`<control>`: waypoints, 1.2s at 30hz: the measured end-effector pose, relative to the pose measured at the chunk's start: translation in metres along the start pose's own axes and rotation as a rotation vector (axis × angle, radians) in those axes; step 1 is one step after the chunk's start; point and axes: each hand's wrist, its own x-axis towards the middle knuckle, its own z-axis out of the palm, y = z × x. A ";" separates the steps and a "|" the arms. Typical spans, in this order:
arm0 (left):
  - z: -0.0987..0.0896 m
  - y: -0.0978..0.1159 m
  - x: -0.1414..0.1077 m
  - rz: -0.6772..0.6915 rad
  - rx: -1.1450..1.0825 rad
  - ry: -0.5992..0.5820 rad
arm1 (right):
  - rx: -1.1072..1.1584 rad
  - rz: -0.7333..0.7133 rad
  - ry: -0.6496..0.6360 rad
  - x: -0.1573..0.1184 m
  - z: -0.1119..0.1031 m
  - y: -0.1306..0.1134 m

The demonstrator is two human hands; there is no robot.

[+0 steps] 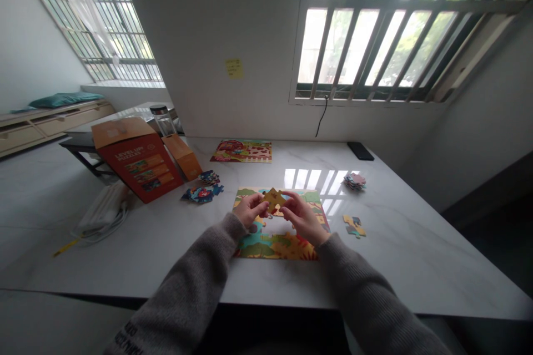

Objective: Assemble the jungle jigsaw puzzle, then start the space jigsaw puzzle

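A yellow puzzle piece (pixel 273 198) is held up between both hands over a colourful puzzle (pixel 262 248) on the white table. My left hand (pixel 251 210) pinches the piece's left side between thumb and fingers. On its right side, the thumb and fingers of my right hand (pixel 303 216) grip it. The puzzle's border is joined, and a white gap shows in its middle, partly hidden by the hands. To the right lie a few joined or overlapping loose pieces (pixel 354 226), with a stack of pieces (pixel 355 181) behind them.
Dark blue pieces (pixel 204 193) lie left of the puzzle, near an orange-red box (pixel 145 169). Another puzzle picture (pixel 242 151) rests by the wall. A black phone (pixel 360 151) is at the back right. White cables (pixel 104 216) lie at the left.
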 end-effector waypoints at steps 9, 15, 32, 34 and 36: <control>0.003 0.003 -0.002 -0.011 0.056 -0.215 | 0.045 -0.022 0.046 0.001 0.000 0.001; 0.000 0.002 -0.001 0.019 0.066 -0.078 | 0.014 -0.009 0.063 0.001 -0.002 0.001; -0.003 0.003 0.003 -0.016 0.131 0.046 | -0.607 -0.438 -0.080 -0.003 -0.012 0.004; -0.002 0.002 0.002 -0.016 0.132 0.045 | -0.625 -0.434 -0.090 -0.002 -0.012 0.004; -0.002 0.002 0.002 -0.011 0.148 0.043 | -0.641 -0.421 -0.086 -0.002 -0.016 0.003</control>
